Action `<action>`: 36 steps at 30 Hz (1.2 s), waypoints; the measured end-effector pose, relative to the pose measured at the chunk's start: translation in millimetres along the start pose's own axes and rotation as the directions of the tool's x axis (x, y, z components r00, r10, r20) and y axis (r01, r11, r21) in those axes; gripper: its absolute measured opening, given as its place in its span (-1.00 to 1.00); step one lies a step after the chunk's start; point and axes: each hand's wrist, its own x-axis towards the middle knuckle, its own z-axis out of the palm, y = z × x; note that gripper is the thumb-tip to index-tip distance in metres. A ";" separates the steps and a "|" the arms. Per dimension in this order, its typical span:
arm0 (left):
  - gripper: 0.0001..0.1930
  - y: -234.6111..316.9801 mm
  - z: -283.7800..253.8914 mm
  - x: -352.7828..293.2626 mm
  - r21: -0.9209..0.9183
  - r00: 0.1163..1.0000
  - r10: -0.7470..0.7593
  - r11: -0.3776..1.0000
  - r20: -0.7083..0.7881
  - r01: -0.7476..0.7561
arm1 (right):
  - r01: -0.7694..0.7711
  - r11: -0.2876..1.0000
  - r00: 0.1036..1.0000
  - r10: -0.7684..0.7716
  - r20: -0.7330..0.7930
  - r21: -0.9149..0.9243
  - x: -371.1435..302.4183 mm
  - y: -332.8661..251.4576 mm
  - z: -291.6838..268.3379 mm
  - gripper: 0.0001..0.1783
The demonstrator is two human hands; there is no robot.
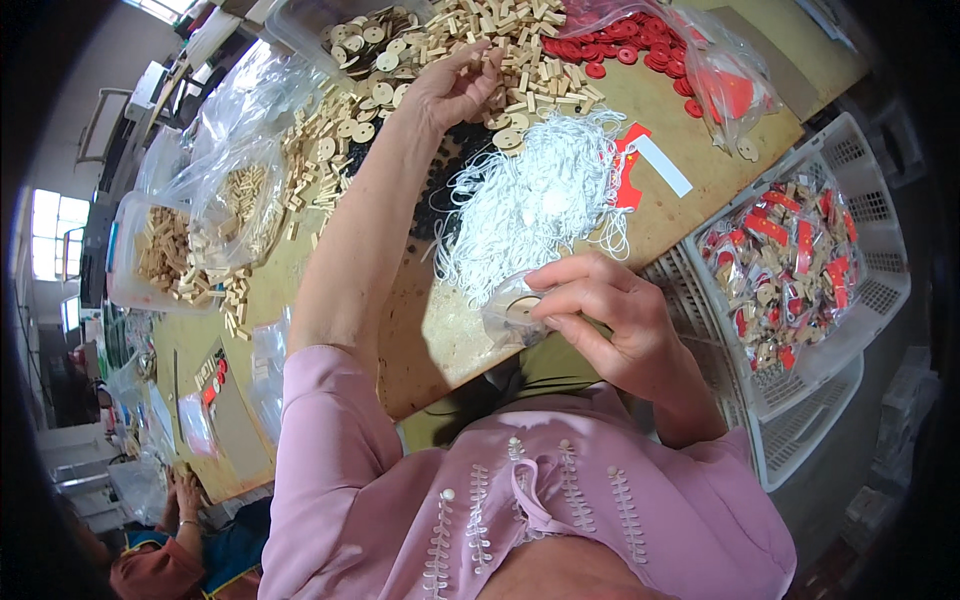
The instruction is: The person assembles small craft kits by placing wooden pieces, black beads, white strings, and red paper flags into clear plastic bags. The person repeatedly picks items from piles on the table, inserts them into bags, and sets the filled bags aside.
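Note:
My left hand [458, 88] reaches out to the heap of small wooden blocks [540, 70] at the far side of the table. Its fingers curl in among the blocks, and what they grip is hidden. Close to my body, my right hand [610, 310] pinches a small clear plastic bag [500, 325] by its edge. Inside the bag a round wooden disc [522, 308] shows. Just beyond the bag lies a tangled pile of white strings [540, 195]. Wooden discs with holes [375, 100] lie to the left of my left hand, and small black pieces [430, 200] beneath my forearm.
Red discs [630, 40] spill from a clear bag at the far right. A white basket [870, 210] of filled packets stands right of the table. At left are a plastic tub [130, 255] of blocks and a bag of sticks [240, 195]. Another person's hands [183, 495] show at lower left.

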 end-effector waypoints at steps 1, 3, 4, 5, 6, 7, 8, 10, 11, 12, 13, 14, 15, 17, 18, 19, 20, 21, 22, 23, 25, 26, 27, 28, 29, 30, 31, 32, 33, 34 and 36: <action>-0.58 1.6 -13.7 1.5 -0.183 0.995 -0.070 0.980 0.070 0.082 | 0.004 1.000 1.000 -0.004 0.006 0.000 0.0 0.1 1.1 -0.76; -0.56 0.8 -33.2 0.9 -0.348 0.974 -0.099 0.923 0.202 0.166 | 0.000 1.000 1.000 0.000 0.022 -0.004 0.0 -0.3 2.0 -0.74; -0.54 -2.9 -25.0 -10.5 -0.379 0.975 -0.081 0.912 0.206 0.156 | -0.012 1.000 1.000 0.012 0.028 -0.011 -0.5 -0.1 2.1 -0.74; -0.52 -9.2 -17.3 -23.1 -0.410 0.976 -0.063 0.901 0.209 0.145 | -0.022 1.000 0.999 0.023 0.034 -0.017 -1.0 0.1 2.4 -0.73; -0.50 -11.9 -12.6 -37.5 -0.440 0.978 -0.038 0.889 0.207 0.127 | -0.027 0.999 0.999 0.027 0.041 -0.021 -1.1 -0.3 3.4 -0.73; -0.42 -13.2 -17.1 -44.3 -0.515 0.960 -0.050 0.836 0.274 0.190 | -0.031 0.999 0.998 0.032 0.049 -0.025 -1.2 -0.7 4.4 -0.73; -0.40 -14.7 -18.5 -52.3 -0.493 0.950 -0.025 0.851 0.312 0.184 | -0.035 0.999 0.998 0.036 0.057 -0.030 -0.9 -1.2 5.5 -0.72; -0.38 -20.6 -16.6 -70.8 -0.445 0.922 0.020 0.880 0.387 0.168 | -0.013 0.999 0.998 0.016 0.065 -0.036 0.6 -1.8 7.8 -0.74; -0.34 -22.2 -15.5 -81.2 -0.469 0.926 0.014 0.865 0.378 0.178 | -0.003 0.999 0.998 0.006 0.070 -0.039 1.4 -2.4 8.9 -0.74; -0.34 -22.7 -15.6 -90.4 -0.466 0.927 0.013 0.867 0.376 0.177 | -0.010 0.999 0.997 0.013 0.080 -0.037 1.9 -4.0 10.0 -0.75; -0.33 -23.0 -16.4 -98.5 -0.464 0.928 0.011 0.868 0.374 0.176 | -0.017 0.999 0.996 0.020 0.090 -0.035 2.2 -5.9 11.0 -0.76; -0.33 -23.1 -16.9 -106.9 -0.461 0.929 0.010 0.870 0.371 0.175 | -0.024 0.999 0.995 0.027 0.101 -0.033 2.7 -7.4 12.2 -0.76; -0.36 -23.5 -16.1 -115.9 -0.450 0.939 0.000 0.878 0.344 0.165 | -0.028 0.999 0.995 0.032 0.099 -0.034 2.7 -8.7 13.4 -0.76; -0.40 -22.0 -23.7 -127.2 -0.486 0.954 -0.035 0.855 0.299 0.183 | -0.038 0.999 0.995 0.041 0.095 -0.035 4.0 -10.5 16.8 -0.77; -0.42 -22.4 -27.4 -137.4 -0.507 0.962 -0.057 0.841 0.267 0.191 | -0.015 0.999 0.996 0.019 0.087 -0.049 4.7 -12.3 19.8 -0.78; -0.48 -20.9 -29.7 -147.0 -0.480 0.982 -0.025 0.870 0.186 0.113 | 0.007 0.998 0.997 -0.002 0.081 -0.063 8.7 -13.6 22.6 -0.78; -0.54 -18.1 -30.5 -156.8 -0.404 0.993 0.003 0.914 0.116 0.045 | 0.029 0.997 0.997 -0.024 0.074 -0.076 12.6 -13.4 25.0 -0.79; -0.58 -13.5 -36.3 -169.8 -0.389 0.982 0.033 0.920 0.187 0.043 | 0.062 0.990 0.992 -0.048 0.113 -0.128 14.7 -12.2 28.1 -0.84; -0.62 -8.6 -34.2 -181.5 -0.371 0.964 0.057 0.928 0.261 0.046 | 0.061 0.985 0.993 -0.043 0.112 -0.160 17.2 -11.9 32.4 -0.84; -0.67 -7.1 -28.2 -195.6 -0.357 0.973 0.084 0.934 0.216 -0.002 | 0.060 0.980 0.993 -0.039 0.112 -0.192 20.3 -13.6 38.0 -0.84; -0.70 -1.5 -14.0 -228.3 -0.321 0.969 0.147 0.944 0.198 -0.078 | 0.090 0.956 0.992 -0.063 0.105 -0.278 29.1 -18.8 52.0 -0.81; -0.71 -2.6 -7.6 -242.7 -0.291 0.965 0.193 0.947 0.179 -0.135 | 0.097 0.944 0.994 -0.073 0.087 -0.315 31.4 -19.2 60.5 -0.81; -0.70 -3.2 -1.5 -257.7 -0.256 0.958 0.249 0.944 0.144 -0.207 | 0.111 0.932 0.993 -0.092 0.073 -0.346 34.1 -20.2 69.7 -0.81; -0.70 -6.6 3.5 -268.3 -0.226 0.947 0.300 0.936 0.114 -0.269 | 0.119 0.916 0.993 -0.105 0.059 -0.383 36.1 -21.4 78.0 -0.80; -0.69 -10.2 7.3 -276.5 -0.193 0.932 0.351 0.924 0.087 -0.330 | 0.127 0.916 0.992 -0.109 0.068 -0.381 38.8 -25.2 85.9 -0.81; -0.67 -14.8 10.5 -282.7 -0.129 0.911 0.410 0.906 0.030 -0.404 | 0.139 0.912 0.990 -0.114 0.087 -0.385 39.9 -26.4 93.1 -0.81; -0.65 -19.8 13.8 -287.2 -0.061 0.883 0.470 0.881 -0.022 -0.470 | 0.151 0.909 0.987 -0.119 0.105 -0.389 40.3 -26.8 100.2 -0.81; -0.62 -23.1 15.3 -289.6 0.012 0.847 0.527 0.849 -0.069 -0.528 | 0.163 0.905 0.985 -0.124 0.122 -0.393 40.9 -27.7 106.2 -0.80; -0.57 -27.3 9.6 -289.6 0.017 0.823 0.564 0.825 -0.062 -0.564 | 0.173 0.905 0.982 -0.128 0.140 -0.388 41.9 -29.5 111.0 -0.81; -0.56 -30.4 9.6 -291.4 0.052 0.796 0.601 0.799 -0.077 -0.598 | 0.174 0.912 0.981 -0.127 0.147 -0.373 42.1 -30.2 115.0 -0.81; -0.55 -37.0 9.2 -295.9 0.122 0.737 0.668 0.744 -0.102 -0.657 | 0.171 0.923 0.979 -0.121 0.163 -0.345 41.1 -30.6 121.1 -0.83</action>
